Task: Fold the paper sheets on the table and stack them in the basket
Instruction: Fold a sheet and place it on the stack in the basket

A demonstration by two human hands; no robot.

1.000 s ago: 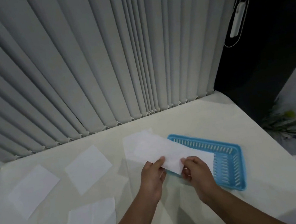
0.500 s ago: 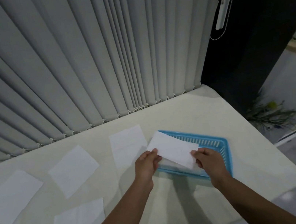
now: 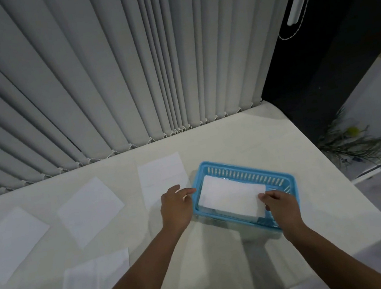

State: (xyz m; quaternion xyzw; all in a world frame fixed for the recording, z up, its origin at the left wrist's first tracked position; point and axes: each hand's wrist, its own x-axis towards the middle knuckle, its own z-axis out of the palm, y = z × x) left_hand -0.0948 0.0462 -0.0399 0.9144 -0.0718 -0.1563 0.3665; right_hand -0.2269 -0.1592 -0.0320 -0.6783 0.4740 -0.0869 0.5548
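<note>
Folded paper sheet (image 3: 229,198): light, limp, crease-prone, lying in the blue basket (image 3: 286,179) between your grips, right grip (image 3: 280,205) pinching its corner, left grip (image 3: 176,205) spread empty at the rim; lift the loose sheets (image 3: 90,208) on the desk (image 3: 233,142) left of it by an edge.

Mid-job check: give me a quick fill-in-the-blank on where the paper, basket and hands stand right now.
1. The folded sheet lies inside the basket, whose colour is ____.
2. Of the left hand and right hand, only the ____ one holds the folded sheet.
3. The left hand, beside the basket's rim, holds ____.
4. The unfolded sheets lie on the table to the basket's ____.

Missing words: blue; right; nothing; left.
</note>
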